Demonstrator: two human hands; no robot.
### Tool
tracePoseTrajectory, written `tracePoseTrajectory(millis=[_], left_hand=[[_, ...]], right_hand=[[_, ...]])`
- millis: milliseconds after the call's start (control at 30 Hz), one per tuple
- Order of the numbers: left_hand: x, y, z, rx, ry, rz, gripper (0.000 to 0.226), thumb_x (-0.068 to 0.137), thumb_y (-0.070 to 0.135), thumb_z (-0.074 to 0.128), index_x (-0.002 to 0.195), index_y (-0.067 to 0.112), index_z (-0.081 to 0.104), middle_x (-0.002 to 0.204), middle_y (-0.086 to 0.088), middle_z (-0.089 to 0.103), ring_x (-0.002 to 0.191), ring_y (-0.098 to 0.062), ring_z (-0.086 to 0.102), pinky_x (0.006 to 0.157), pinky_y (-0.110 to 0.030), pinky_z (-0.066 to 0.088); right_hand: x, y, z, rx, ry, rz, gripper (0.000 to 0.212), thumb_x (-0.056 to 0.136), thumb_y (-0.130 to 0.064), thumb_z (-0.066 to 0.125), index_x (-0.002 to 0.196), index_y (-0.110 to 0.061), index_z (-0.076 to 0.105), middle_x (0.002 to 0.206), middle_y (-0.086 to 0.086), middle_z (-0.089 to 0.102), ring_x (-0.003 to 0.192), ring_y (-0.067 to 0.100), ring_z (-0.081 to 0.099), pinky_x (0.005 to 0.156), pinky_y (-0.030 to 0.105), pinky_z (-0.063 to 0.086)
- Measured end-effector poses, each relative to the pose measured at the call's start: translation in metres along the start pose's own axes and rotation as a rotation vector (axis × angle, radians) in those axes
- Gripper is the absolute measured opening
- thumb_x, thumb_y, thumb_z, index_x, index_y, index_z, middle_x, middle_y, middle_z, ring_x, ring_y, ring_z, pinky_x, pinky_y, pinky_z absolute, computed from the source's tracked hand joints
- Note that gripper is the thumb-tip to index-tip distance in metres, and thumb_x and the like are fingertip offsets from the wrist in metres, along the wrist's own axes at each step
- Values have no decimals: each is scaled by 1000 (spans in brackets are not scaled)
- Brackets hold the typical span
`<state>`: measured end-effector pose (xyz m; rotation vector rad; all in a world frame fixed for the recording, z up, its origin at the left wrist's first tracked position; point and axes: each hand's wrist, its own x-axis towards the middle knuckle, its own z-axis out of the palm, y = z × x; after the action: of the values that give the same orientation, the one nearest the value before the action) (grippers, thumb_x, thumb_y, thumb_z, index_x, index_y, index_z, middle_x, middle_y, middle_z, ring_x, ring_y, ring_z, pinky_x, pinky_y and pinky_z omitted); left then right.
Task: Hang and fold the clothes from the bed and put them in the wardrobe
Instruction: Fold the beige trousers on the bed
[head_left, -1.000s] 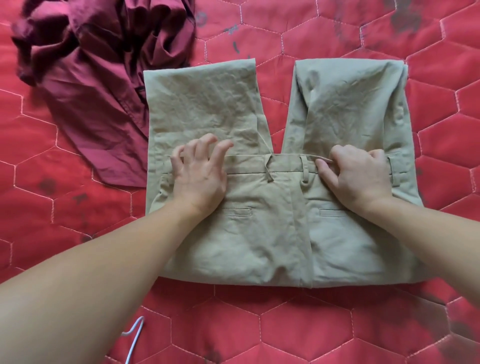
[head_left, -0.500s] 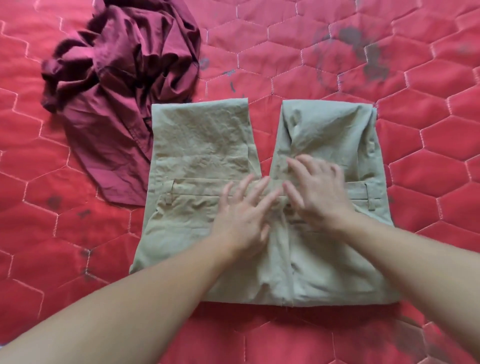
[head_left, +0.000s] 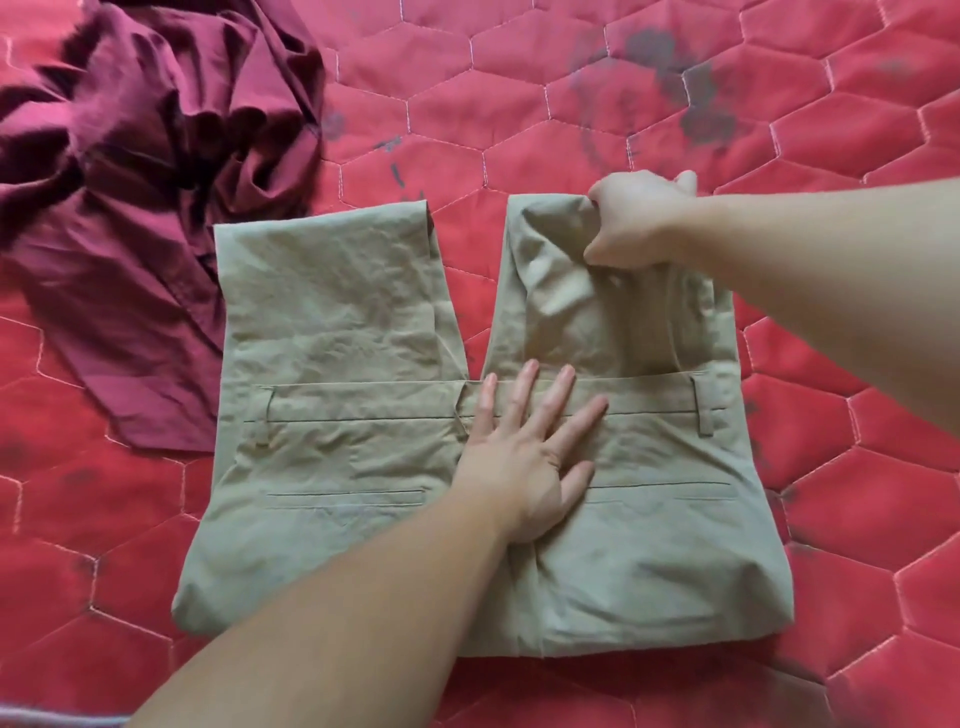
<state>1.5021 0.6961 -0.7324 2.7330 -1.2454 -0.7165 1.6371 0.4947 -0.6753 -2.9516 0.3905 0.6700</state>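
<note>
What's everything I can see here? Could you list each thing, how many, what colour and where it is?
khaki trousers: one pair, beige, folded with the legs doubled up, lying flat in the middle of the bed cover.
maroon garment: one, dark red, crumpled in a heap at the upper left, its lower edge beside the trousers.
bed cover: one, red, quilted in hexagons with some dark smudges, filling the whole view under the clothes.
left hand: one, fingers spread flat, pressing on the waistband at the middle of the trousers.
right hand: one, gripping the fabric at the far end of the right folded leg.
</note>
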Motion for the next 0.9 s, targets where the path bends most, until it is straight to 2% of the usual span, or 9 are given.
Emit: tracePoseTrajectory(millis=[233,333,400,533,600,667,733,833,900], left_hand=[[4,-2,-10,-55,-95,-7,67,97,57,30,152,45,-5,163,7,-12,148,-27,-21,115,-55,-19],[8,-5,-16,-5,-188,21,68,97,51,30,155,32,0,164,2,-3,149,-31,-11,118,-54,-9],[6,-10,-23,-24,-302,28,61,98,42,27,153,16,20,161,-9,16,149,-29,7,121,-43,4],[-18,-30,-30,-584,179,-37,50,78,29,41,113,8,71,121,-12,66,119,-31,57,101,-41,42],[-31,-37,-29,-793,357,-201,32,84,15,44,97,11,73,98,-2,71,98,-21,63,86,-33,48],[-42,-31,-37,-975,465,-320,20,92,15,49,101,19,67,95,7,65,89,-9,60,80,-26,45],[-47,-23,-43,-793,559,-168,29,90,31,51,115,23,62,113,7,60,104,-11,58,91,-31,43],[-49,-11,-36,-279,239,37,56,89,54,43,143,38,41,158,4,29,147,-21,21,116,-46,18],[-52,-7,-22,-77,16,50,69,91,64,39,152,43,14,164,6,-2,151,-18,-9,119,-52,-4]], right_hand=[[-101,8,-6,92,410,-353,16,73,-15,60,77,-21,45,64,4,51,68,35,52,79,40,39],[-179,0,18,66,372,-495,21,67,-11,64,72,-18,45,57,3,50,50,33,50,53,34,43],[-210,-3,48,25,266,-461,32,59,-9,73,69,-19,45,54,0,52,44,29,52,42,25,32],[-223,-9,109,-42,198,-419,16,63,-12,59,74,-19,48,55,0,56,41,24,56,50,26,23],[-219,-15,128,-47,258,-415,16,65,-14,37,74,-16,49,53,2,54,37,23,54,51,27,23],[-217,-18,136,-44,272,-413,21,64,-16,32,74,-16,50,54,2,55,38,24,54,50,27,25],[-224,-19,133,-43,246,-414,15,64,-15,41,77,-17,49,58,1,56,41,27,55,47,28,31],[-240,-12,121,-71,105,-398,26,64,-18,63,84,-21,47,68,0,57,49,33,58,43,31,37],[-248,-4,112,-41,-170,-375,22,77,-27,59,92,-27,44,82,-5,58,73,31,63,56,33,40]])
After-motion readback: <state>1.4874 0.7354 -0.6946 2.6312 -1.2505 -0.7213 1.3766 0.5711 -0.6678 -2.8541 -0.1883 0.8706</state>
